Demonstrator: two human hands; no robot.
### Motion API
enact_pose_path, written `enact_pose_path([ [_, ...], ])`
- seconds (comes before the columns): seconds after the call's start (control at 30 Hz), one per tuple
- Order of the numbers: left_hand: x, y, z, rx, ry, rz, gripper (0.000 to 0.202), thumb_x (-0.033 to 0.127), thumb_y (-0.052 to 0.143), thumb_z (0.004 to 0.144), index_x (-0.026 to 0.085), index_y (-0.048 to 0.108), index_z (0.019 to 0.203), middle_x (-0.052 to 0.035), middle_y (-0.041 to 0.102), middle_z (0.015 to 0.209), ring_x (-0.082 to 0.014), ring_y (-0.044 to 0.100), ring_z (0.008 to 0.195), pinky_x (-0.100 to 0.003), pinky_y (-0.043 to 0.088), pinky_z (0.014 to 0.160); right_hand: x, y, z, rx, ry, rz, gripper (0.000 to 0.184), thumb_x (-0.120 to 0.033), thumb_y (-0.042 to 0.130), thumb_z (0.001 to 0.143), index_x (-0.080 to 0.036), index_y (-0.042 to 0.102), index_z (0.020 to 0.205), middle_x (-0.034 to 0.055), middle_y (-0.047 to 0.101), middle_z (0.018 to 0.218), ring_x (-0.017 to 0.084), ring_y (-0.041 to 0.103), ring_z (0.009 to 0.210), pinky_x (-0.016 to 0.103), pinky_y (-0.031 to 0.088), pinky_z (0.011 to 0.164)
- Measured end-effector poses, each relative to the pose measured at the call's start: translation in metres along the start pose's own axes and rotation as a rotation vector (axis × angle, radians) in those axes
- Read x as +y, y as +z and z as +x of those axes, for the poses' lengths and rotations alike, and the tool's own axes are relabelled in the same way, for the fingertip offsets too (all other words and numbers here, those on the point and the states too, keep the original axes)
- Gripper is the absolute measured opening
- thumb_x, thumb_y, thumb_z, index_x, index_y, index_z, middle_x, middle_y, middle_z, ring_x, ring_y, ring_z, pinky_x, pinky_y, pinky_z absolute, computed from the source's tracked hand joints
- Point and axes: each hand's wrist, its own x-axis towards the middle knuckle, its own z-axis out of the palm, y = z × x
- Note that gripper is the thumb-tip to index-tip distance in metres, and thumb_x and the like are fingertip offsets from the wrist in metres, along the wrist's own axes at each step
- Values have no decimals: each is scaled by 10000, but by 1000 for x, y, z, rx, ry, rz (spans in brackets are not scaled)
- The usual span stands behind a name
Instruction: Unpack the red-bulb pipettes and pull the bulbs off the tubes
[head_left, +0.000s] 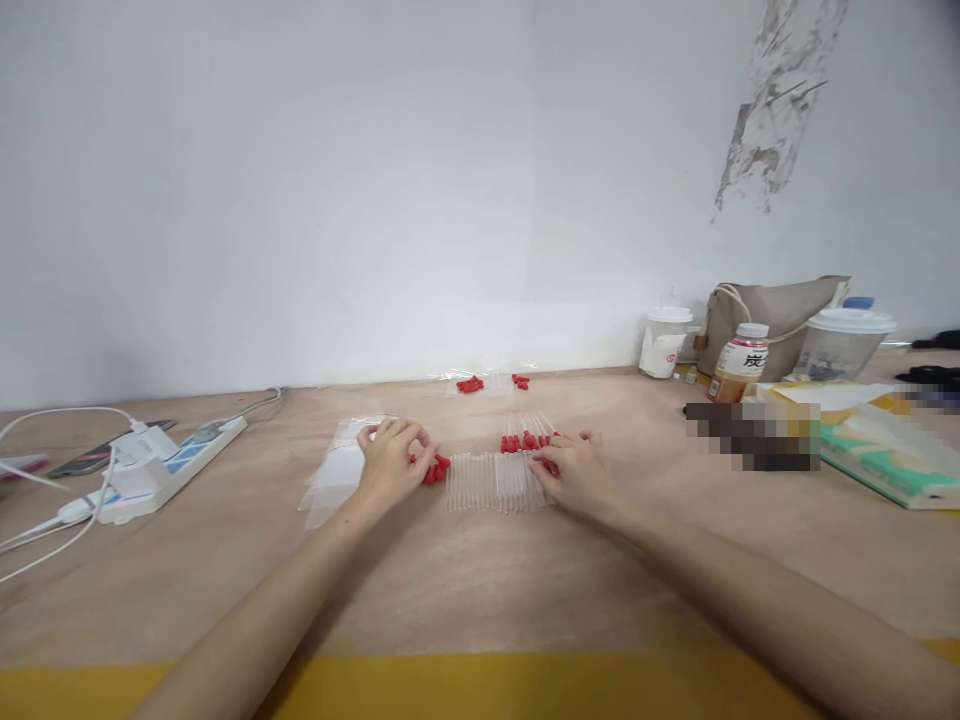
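Note:
My left hand (394,465) is bent over a small pile of red rubber bulbs (435,472), its fingertips closed at the pile with a bit of red showing between them. Side by side on the table lies a row of thin clear tubes (495,482). At that row's right end, my right hand (579,472) pinches at the tops of the tubes, with red partly hidden under its fingers. Just behind the row, several clear droppers with red bulbs (529,440) lie with their tubes pointing away. Clear plastic bags (334,480) lie left of my left hand.
Bagged red-bulbed droppers (495,384) lie by the wall. On the left are a white power strip (180,475) with cables and a phone (97,455). To the right stand a paper cup (664,345), a bottle (741,365), a grey bag (780,310) and a tissue pack (885,460).

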Motion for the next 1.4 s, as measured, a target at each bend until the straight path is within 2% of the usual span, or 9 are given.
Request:
enact_pose_path([
  [0.17, 41, 29, 32, -381, -69, -37, 142, 332, 504, 744, 223, 596, 740, -25, 611, 968, -225, 478, 1013, -438, 190, 916, 12, -4, -21, 73, 11, 57, 202, -244, 470, 799, -212, 648, 709, -1, 620, 656, 117, 525, 668, 329, 196, 770],
  [0.37, 72, 78, 68, -607, -211, -58, 325, 506, 519, 688, 201, 630, 674, -30, 659, 711, -231, 587, 798, -468, 265, 875, 8, -7, -25, 136, -33, 74, 189, -248, 489, 781, -208, 647, 685, 2, 608, 620, 125, 510, 663, 319, 202, 760],
  [0.57, 77, 92, 75, -672, -297, -20, 436, 588, 561, 579, 157, 616, 609, -82, 663, 753, -297, 558, 905, -471, 251, 892, 12, -3, -26, 174, -56, 78, 179, -237, 495, 774, -209, 648, 686, 1, 603, 615, 123, 501, 655, 315, 206, 753],
  [0.73, 75, 93, 75, -620, -354, -23, 288, 464, 590, 586, 176, 596, 571, -82, 662, 715, -293, 586, 824, -439, 338, 809, 13, -2, -26, 149, -28, 73, 179, -235, 498, 775, -211, 647, 679, -3, 594, 611, 122, 505, 660, 323, 209, 755],
  [0.87, 70, 75, 65, -515, -321, -53, 268, 389, 463, 723, 178, 577, 603, -63, 649, 671, -250, 599, 733, -421, 353, 767, 14, -2, -27, 155, -19, 73, 188, -239, 488, 784, -213, 648, 688, -2, 586, 625, 123, 516, 663, 333, 228, 763],
  [1.03, 53, 31, 23, -346, -134, -75, 160, 299, 393, 813, 202, 521, 811, -12, 636, 787, -189, 571, 813, -419, 252, 893, 18, 2, -28, 173, -72, 136, 203, -239, 463, 797, -218, 619, 924, 34, 593, 792, 147, 537, 763, 321, 319, 767],
  [1.1, 44, 20, 0, -228, 55, -88, 140, 295, 401, 832, 204, 505, 815, 1, 625, 780, -170, 561, 810, -426, 180, 945, 17, 3, -27, 177, -102, 169, 314, -261, 464, 798, -217, 534, 1102, 60, 579, 907, 170, 527, 862, 320, 361, 780],
  [1.27, 32, 21, -40, 5, 302, -146, 107, 243, 441, 840, 188, 488, 761, 2, 625, 756, -158, 558, 783, -417, 201, 918, 4, 0, -28, 184, -221, 124, 608, -392, 538, 755, -197, 336, 1294, 109, 486, 1154, 229, 442, 1049, 369, 350, 860],
  [1.4, 36, 25, -47, 35, 343, -176, 102, 239, 453, 845, 185, 506, 776, -9, 641, 769, -159, 563, 783, -411, 218, 904, -6, 1, -29, 159, -301, 59, 378, -355, 495, 807, -205, 503, 1153, 77, 597, 1006, 207, 483, 954, 388, 294, 854],
])
